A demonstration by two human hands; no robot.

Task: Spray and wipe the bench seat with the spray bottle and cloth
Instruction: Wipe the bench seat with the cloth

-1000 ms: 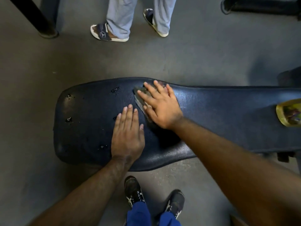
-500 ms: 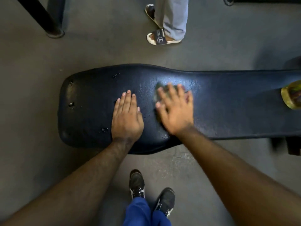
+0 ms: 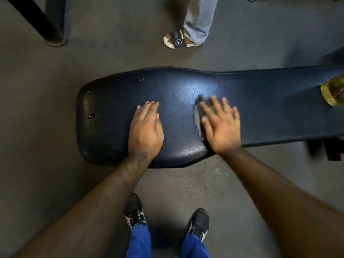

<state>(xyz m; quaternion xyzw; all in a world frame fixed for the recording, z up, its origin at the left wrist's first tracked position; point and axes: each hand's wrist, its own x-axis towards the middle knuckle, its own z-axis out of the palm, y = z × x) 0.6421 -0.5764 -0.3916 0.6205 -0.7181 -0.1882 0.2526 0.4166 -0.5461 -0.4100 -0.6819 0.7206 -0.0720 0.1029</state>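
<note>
The dark blue padded bench seat runs across the middle of the view, with a few small tears near its left end. My left hand lies flat on the seat, fingers straight. My right hand presses flat on a dark grey cloth, of which only a strip shows left of the fingers. A yellowish spray bottle lies on the seat at the right edge of the view, apart from both hands.
Another person's leg and sandal stand on the grey floor beyond the bench. A black metal post rises at the top left. My own shoes are below the bench. Dark bench frame parts show at right.
My right hand has slid the cloth rightward along the seat, away from my left hand, which stays planted. The other person has stepped to the right.
</note>
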